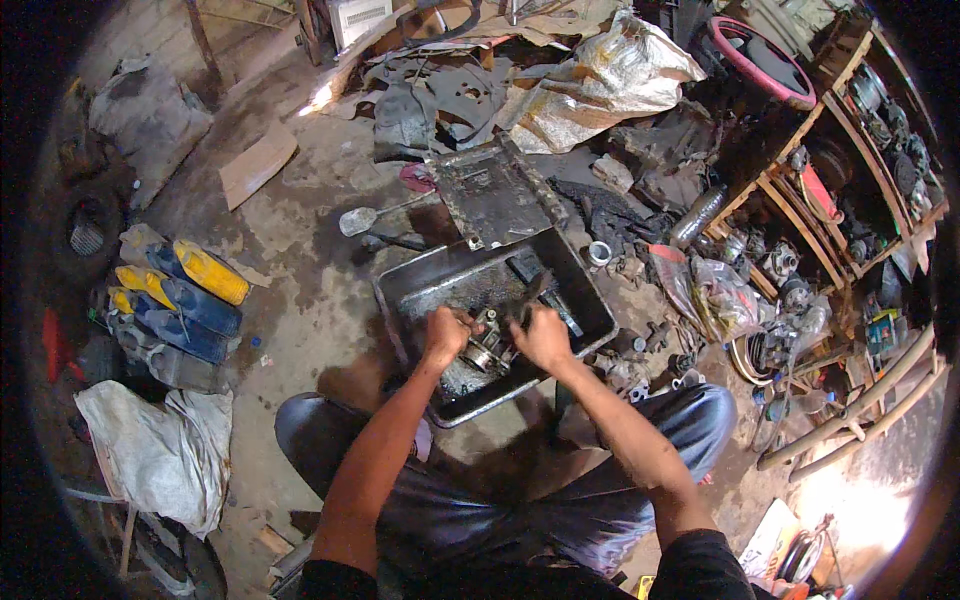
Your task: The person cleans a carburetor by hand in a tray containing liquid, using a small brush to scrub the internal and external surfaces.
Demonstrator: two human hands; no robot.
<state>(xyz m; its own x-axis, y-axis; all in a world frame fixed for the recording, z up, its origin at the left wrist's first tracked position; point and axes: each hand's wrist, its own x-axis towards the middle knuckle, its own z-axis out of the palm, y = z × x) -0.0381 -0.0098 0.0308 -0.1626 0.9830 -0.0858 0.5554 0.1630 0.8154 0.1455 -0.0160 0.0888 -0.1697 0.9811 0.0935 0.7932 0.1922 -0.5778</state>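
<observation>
A greasy metal machine part (486, 350), with a round flanged end, sits low in a black rectangular tray (392, 325) between my knees. My left hand (449, 333) is closed at the part's left side, gripping it. Close to the part's right side, my right hand (541, 338) is closed around a dark, short tool (538, 288) whose end sticks up past the fingers; its kind is unclear. Dark wet grime coats the tray's bottom. A long black block-shaped piece (560, 305) lies along the tray's right side.
A flat dirty metal plate (495, 195) rests against the tray's far edge. Beyond its left corner lies a scoop-ended tool (358, 221). A tin can (599, 253) and loose metal parts stand to the right, before wooden shelves (800, 220). Cut blue and yellow containers (190, 300) lie left.
</observation>
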